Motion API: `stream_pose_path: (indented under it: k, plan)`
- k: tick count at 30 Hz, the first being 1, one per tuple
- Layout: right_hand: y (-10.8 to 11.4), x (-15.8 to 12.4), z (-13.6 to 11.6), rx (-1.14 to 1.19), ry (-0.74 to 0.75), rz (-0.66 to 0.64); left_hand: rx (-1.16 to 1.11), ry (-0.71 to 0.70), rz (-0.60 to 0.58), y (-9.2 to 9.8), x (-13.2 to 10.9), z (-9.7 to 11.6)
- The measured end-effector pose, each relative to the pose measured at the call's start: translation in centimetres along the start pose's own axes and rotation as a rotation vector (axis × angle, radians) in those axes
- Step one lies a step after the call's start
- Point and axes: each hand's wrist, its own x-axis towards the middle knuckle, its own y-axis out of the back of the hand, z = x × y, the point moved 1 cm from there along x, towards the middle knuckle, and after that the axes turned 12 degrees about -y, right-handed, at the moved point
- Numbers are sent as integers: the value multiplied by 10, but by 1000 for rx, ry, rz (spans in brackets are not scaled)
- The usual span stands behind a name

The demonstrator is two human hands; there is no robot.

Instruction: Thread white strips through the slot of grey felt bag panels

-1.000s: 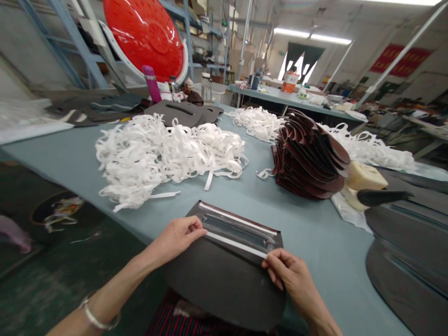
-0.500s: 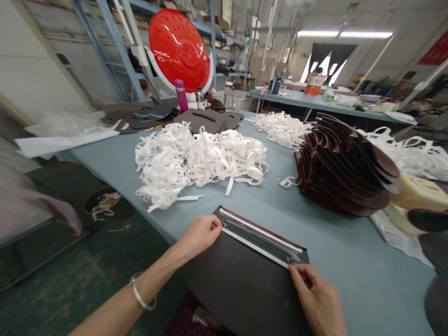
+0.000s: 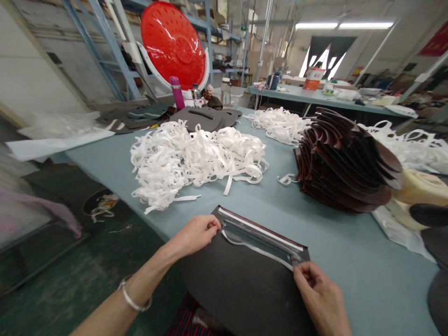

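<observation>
A dark rounded panel (image 3: 241,280) lies at the table edge, with a clear window or slot (image 3: 261,245) edged by white strips. My left hand (image 3: 196,235) pinches the panel's upper left corner. My right hand (image 3: 317,291) sits at the lower right end of the window, its fingertips on the lower white strip (image 3: 257,247). That strip bows loose near its left end. A brown stack of rounded panels (image 3: 346,163) stands to the right, apart from both hands. The panel's underside is hidden.
The blue-grey table (image 3: 350,261) holds a large heap of white strip offcuts (image 3: 196,163) and further heaps behind. A cream foam block (image 3: 420,186) and dark panels (image 3: 439,298) lie at the right. Another table and shelving stand behind.
The lower white strip lay straight before and now curves loose at its left end. The view has turned, shifting the scene rightward in the picture since the oldest frame.
</observation>
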Motion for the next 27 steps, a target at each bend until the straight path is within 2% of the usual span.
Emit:
stream_pose_path:
  k: [4, 7, 10, 14, 18, 20, 23, 25, 27]
  plan:
    - [4, -2, 1, 9, 2, -39, 85, 15, 113, -7, 6, 1]
    - [7, -4, -1, 82, -19, -66, 197, 11, 146, -15, 8, 5]
    - [9, -5, -5, 128, -37, -72, 298, 14, 148, -18, 7, 10]
    - [9, -6, -7, 117, -52, -54, 418, -39, 86, -21, 4, 17]
    - [7, -6, -5, 78, -51, -47, 441, -82, 70, -23, 6, 13]
    - [6, -6, -4, 78, -36, -41, 343, -71, 113, -16, 6, 3]
    - [5, -6, 0, 89, -18, -40, 231, -10, 186, 7, -1, -16]
    - [4, -6, 2, 91, -8, -39, 340, 43, 216, 27, -12, -28]
    - [3, -5, 4, 91, 7, -34, 579, 83, 269, 45, -26, -34]
